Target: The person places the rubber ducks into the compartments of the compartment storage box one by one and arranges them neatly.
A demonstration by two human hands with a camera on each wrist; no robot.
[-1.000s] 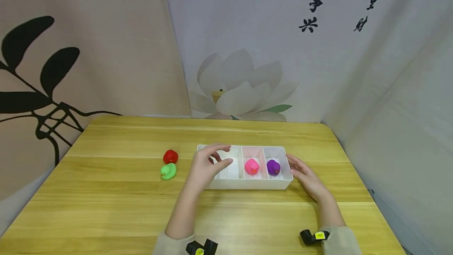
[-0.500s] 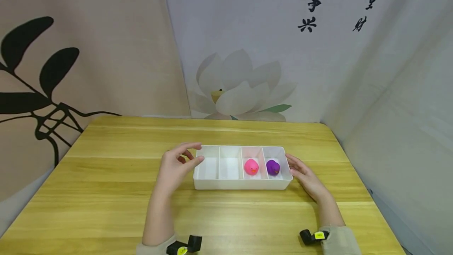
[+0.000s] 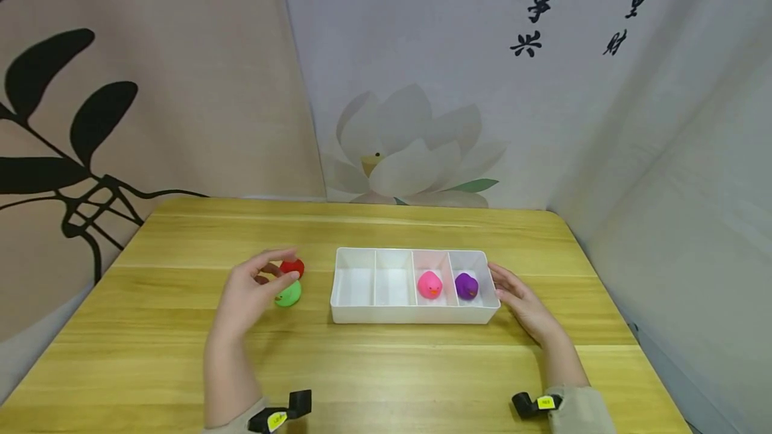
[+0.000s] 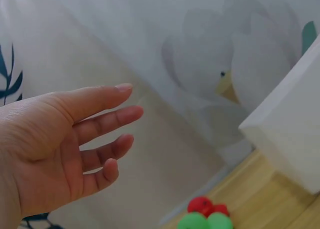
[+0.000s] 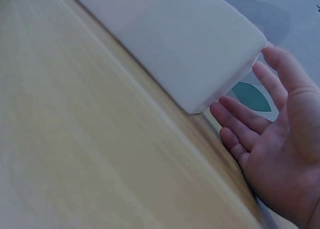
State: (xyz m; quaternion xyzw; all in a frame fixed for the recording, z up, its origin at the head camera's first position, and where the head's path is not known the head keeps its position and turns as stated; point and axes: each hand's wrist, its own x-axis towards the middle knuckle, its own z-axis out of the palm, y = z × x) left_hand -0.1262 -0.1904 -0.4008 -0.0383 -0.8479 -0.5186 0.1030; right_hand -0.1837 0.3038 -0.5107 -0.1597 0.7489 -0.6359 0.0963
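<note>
My left hand (image 3: 248,295) hovers by a red toy duck (image 3: 293,268) and a green toy duck (image 3: 289,294), partly covering both in the head view. Its thumb and fingers are spread apart with nothing between them, as the left wrist view also shows. A white box with compartments (image 3: 410,315) stands on the table. One compartment holds a pink duck (image 3: 430,284), and the rightmost holds a purple duck (image 3: 466,286). Fingers of my right hand (image 3: 523,301), relaxed, touch the box's right end; the right wrist view shows them at its corner.
The wooden table (image 3: 410,374) runs back to a fabric backdrop (image 3: 416,52) printed with a lotus and black characters. In the box, the two left compartments (image 3: 354,276) hold no ducks. Black wrist cameras (image 3: 280,412) sit at both cuffs.
My left hand has moved left, from above the box's left compartments to the red and green ducks. The right hand and the box have stayed in place.
</note>
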